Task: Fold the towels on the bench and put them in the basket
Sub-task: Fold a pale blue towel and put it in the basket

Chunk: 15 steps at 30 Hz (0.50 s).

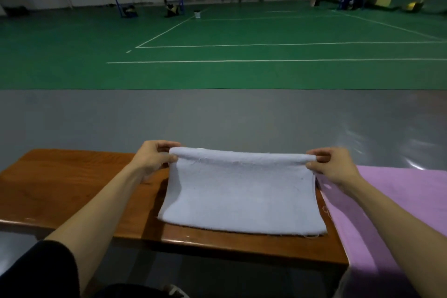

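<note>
At lower centre of the frame, the left hand [154, 157] and right hand [331, 164] are each pinching a far corner of the white towel [242, 196], lifting that edge; its near edge is lying on the bench [60, 189], toward the person.

The left grip [154, 158] and the right grip [335, 164] are each pinching a far corner of the white towel [242, 193], holding its far edge lifted and curled over while its near edge is lying on the wooden counter [67, 189]. A pink towel [391, 205] is lying just right of it, draping over the counter's right end. Beyond the counter, grey floor [217, 116] is giving way to a green court [217, 72] with white lines.
</note>
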Tool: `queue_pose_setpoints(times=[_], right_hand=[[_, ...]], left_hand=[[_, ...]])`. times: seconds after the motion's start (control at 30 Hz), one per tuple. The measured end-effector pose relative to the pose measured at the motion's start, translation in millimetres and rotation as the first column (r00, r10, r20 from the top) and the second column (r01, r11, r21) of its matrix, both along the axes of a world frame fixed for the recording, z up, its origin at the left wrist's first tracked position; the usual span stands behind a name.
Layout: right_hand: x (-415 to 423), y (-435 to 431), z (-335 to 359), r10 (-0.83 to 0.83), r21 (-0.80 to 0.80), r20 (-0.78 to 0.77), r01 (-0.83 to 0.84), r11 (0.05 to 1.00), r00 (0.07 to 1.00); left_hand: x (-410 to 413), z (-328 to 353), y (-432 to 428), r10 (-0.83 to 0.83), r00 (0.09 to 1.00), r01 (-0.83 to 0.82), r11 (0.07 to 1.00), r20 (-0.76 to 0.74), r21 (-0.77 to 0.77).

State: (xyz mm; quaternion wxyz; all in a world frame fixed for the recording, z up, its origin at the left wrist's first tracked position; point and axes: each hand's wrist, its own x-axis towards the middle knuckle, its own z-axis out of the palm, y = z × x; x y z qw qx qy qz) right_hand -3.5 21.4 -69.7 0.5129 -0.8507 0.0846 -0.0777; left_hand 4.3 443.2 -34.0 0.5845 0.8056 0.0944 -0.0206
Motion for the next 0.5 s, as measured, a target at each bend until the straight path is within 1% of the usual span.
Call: queue_pose_setpoints(times=[0.07,0.1,0.23,0.33,0.4,0.43,0.5], right_hand=[[11.1,2.6,24.2,-0.013,0.03,0.086,0.01,0.999,0.996],[13.0,4.8,39.0,-0.024,0.044,0.116,0.019,0.999,0.993],[0.2,6.1,85.6,-0.025,0.128,0.218,-0.003,0.992,0.976],[-29.8,4.7,83.6,0.016,0.146,0.26,-0.055,0.988,0.966],[-56.3,4.8,60.0,0.072,0.121,0.229,-0.102,0.987,0.971],[-69.6,4.1,42.8,0.116,0.091,0.189,-0.135,0.987,0.975],[-97.2,3.5,7.6,0.183,0.045,0.075,-0.186,0.981,0.98]], left_hand=[[10.4,19.0,-4.4,0.01,0.995,-0.014,0.999,0.095,0.038],[14.3,29.0,-5.4,0.02,0.991,-0.024,0.999,0.135,0.03],[8.5,59.8,2.5,0.054,0.964,-0.035,0.996,0.26,-0.078],[-27.6,55.5,7.2,0.023,0.953,-0.017,1.0,0.301,-0.023],[-58.7,35.1,10.0,-0.037,0.946,0.021,0.998,0.321,0.054],[-73.1,20.1,12.8,-0.07,0.951,0.04,0.994,0.301,0.106],[-101.4,-10.1,18.0,-0.132,0.975,0.097,0.977,0.18,0.192]])
